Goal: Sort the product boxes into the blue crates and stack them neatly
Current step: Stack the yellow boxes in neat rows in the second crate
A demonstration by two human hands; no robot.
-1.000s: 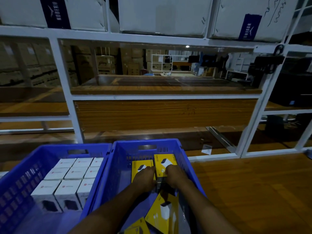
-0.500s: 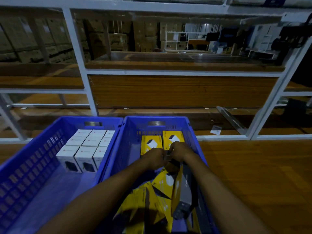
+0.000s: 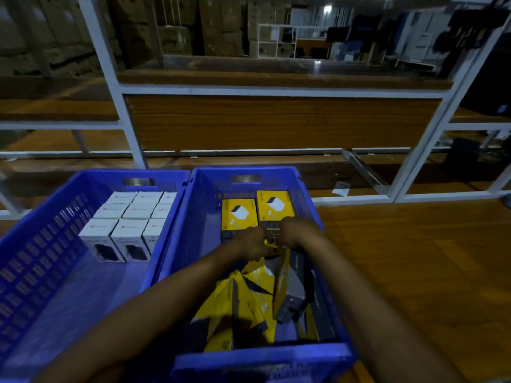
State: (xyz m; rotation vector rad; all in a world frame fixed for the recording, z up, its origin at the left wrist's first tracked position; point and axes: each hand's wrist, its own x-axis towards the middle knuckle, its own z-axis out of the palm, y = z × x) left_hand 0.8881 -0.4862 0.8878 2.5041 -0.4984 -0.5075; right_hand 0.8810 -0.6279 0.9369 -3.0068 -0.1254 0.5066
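Two blue crates stand side by side in front of me. The left crate (image 3: pixel 36 244) holds several white boxes (image 3: pixel 130 217) stacked in neat rows at its far end. In the right crate (image 3: pixel 249 357), two yellow boxes (image 3: pixel 239 214) lie flat against the far wall, and several more yellow boxes (image 3: pixel 237 308) lie jumbled nearer me. My left hand (image 3: pixel 254 244) and my right hand (image 3: pixel 293 230) meet in the middle of the right crate, both closed on one yellow box (image 3: pixel 272 243) just behind the flat pair. The hands hide most of it.
A white metal shelf frame (image 3: pixel 130 128) with wooden boards rises right behind the crates. Wooden floor (image 3: pixel 414 258) stretches to the right. A small white scrap (image 3: pixel 341 189) lies by the frame's base. Cardboard cartons fill the dim background.
The camera has tilted down, so the crates sit higher in view. Both hands stay together at the same yellow box in the right crate, shifted slightly.
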